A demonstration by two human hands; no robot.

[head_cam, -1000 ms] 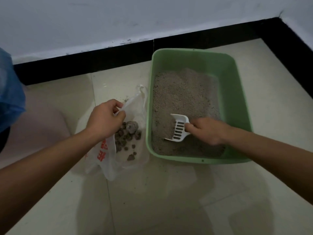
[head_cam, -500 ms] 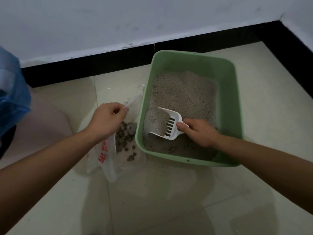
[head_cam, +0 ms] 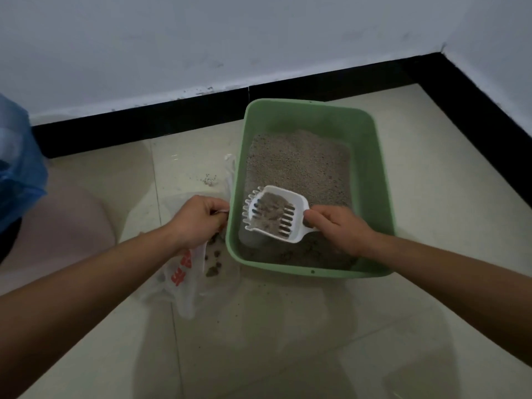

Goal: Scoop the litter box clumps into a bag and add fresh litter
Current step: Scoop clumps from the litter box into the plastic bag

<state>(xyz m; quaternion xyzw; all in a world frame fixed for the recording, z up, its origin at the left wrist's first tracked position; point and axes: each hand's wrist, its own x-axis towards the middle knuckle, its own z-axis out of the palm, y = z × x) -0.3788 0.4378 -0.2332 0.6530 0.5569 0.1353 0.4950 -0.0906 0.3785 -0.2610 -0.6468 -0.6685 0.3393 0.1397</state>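
Gripping the white slotted scoop (head_cam: 273,214) by its handle, right hand (head_cam: 336,226) has fingers curled tight round it. Scoop is held over the 7 o'clock corner of the green litter box (head_cam: 371,174), loaded with grey litter and clumpy bits. Left hand (head_cam: 198,218) is clamped on the rim of the white plastic bag (head_cam: 184,283), just beside the box's 9 o'clock wall. Dark clumps (head_cam: 213,269) lie in the bag on the tile floor (head_cam: 288,341). Loose litter (head_cam: 299,162) fills the box toward 12 o'clock. A few spilled granules (head_cam: 209,180) at the box's 10 o'clock. Blue bag (head_cam: 20,174) at the frame's 9 o'clock edge.
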